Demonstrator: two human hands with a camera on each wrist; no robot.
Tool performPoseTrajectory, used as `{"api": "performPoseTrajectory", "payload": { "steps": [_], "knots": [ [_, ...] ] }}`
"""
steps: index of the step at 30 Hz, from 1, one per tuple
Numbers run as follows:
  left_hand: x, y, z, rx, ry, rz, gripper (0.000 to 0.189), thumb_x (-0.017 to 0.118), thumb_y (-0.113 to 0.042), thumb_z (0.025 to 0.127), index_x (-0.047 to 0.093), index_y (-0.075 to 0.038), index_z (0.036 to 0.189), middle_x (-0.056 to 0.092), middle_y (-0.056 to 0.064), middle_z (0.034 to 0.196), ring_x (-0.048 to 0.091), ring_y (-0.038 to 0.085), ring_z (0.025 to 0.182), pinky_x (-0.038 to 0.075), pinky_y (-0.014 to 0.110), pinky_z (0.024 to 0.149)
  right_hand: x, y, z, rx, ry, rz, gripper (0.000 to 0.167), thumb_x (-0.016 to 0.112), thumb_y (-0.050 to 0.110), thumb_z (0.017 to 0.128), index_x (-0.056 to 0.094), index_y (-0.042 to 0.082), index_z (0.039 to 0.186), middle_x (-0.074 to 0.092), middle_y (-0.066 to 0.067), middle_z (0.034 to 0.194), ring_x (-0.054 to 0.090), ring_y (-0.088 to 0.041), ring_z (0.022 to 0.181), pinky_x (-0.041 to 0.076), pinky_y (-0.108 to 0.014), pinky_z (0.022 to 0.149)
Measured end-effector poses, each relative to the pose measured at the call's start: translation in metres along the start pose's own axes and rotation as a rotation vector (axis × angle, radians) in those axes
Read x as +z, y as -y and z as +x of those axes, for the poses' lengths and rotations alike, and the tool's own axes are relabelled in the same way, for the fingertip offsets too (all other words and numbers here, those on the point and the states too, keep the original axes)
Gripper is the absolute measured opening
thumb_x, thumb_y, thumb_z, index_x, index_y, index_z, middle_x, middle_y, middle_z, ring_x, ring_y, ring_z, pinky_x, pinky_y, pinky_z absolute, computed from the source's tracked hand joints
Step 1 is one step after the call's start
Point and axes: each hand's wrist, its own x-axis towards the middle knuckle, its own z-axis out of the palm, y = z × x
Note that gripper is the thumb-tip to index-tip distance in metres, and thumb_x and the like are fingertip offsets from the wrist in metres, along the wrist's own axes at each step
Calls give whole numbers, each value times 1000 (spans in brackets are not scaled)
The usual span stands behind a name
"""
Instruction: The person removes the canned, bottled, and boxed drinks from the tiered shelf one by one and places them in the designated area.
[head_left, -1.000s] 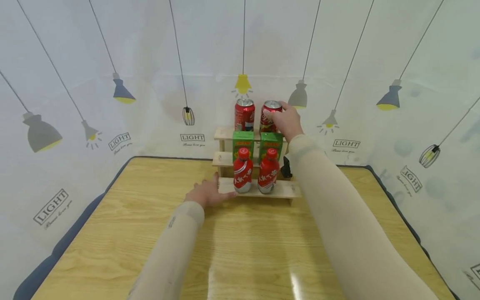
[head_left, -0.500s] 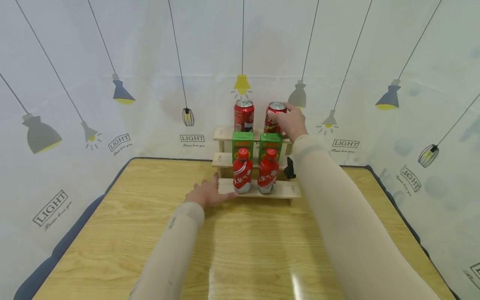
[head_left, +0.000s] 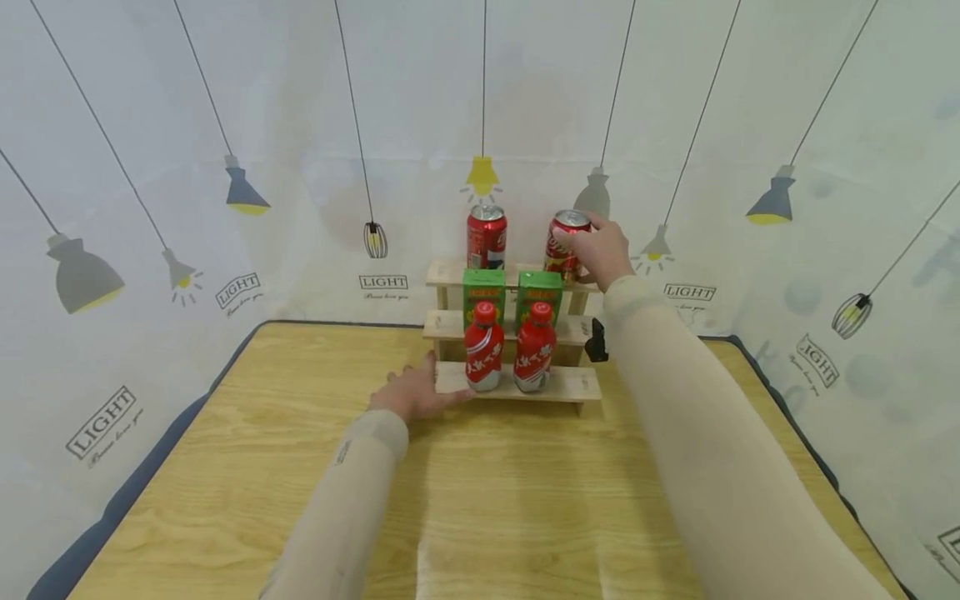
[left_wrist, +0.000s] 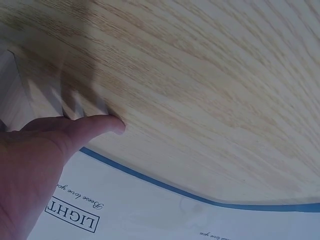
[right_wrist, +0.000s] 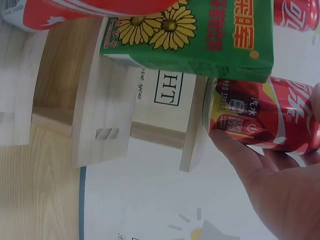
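My right hand (head_left: 609,252) grips a red cola can (head_left: 556,250) at the right part of the top step of a wooden three-step stand (head_left: 576,383). In the right wrist view, the upright can's base meets the top board, with fingers around its side. A second red can (head_left: 486,239) stands to its left. Two green drink cartons, one left (head_left: 483,287) and one right (head_left: 539,289), occupy the middle step. Red-capped bottles, left (head_left: 483,354) and right (head_left: 534,354), stand on the lowest step. At that step's left end rests my left hand (head_left: 412,393), fingers spread.
The stand is on a wood-grain table (head_left: 300,467), close to the back wall cloth (head_left: 300,225) printed with lamps. A small black object (head_left: 596,342) shows beside the right wrist. Dark blue edging (head_left: 161,442) borders the table.
My right hand has moved the gripped can rightward along the top step, widening the gap to the other can. My left hand has stayed at the stand's lower left.
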Motion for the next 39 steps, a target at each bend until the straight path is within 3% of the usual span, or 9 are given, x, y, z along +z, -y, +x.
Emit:
{"api": "performPoseTrajectory", "payload": {
  "steps": [6,11,20,27,32,39],
  "knots": [
    [4,2,2,14,-19,17,144,56,-107,62,11,-27,173,31,22,174,25,63,156,33,83,116,-7,-4,-2,-5,-6,-2,77,68,42,102,33,27,169,43,-14,169,46,-41,152,58,-63,106],
    [7,4,4,1,-16,16,146,53,-109,59,10,-28,173,28,21,175,23,62,157,29,86,116,-12,-6,-4,-2,-7,-8,76,68,42,103,33,26,169,43,-14,169,45,-42,153,57,-63,107],
    [10,6,3,-6,-5,12,136,63,-99,70,11,-26,173,30,23,174,23,63,157,26,87,116,-30,-19,-8,-29,23,-5,72,67,41,104,38,17,166,47,-18,165,45,-42,152,54,-67,109],
    [9,9,7,-7,-10,8,135,64,-98,70,12,-28,173,33,21,173,24,63,156,27,86,117,-56,-32,-4,4,-74,32,75,68,45,102,39,15,165,43,-20,167,44,-44,153,55,-66,108],
    [6,6,6,2,-15,24,141,58,-105,64,13,-28,173,33,20,174,25,62,156,29,84,118,-80,-57,-8,33,-144,42,83,70,49,100,35,16,168,41,-19,169,43,-43,154,55,-62,110],
    [3,2,0,27,-20,24,138,58,-103,68,14,-25,172,34,22,173,28,62,155,34,81,118,-103,-113,-12,128,-184,8,87,68,51,100,29,18,170,36,-18,172,40,-43,156,52,-61,114]
  ]
}}
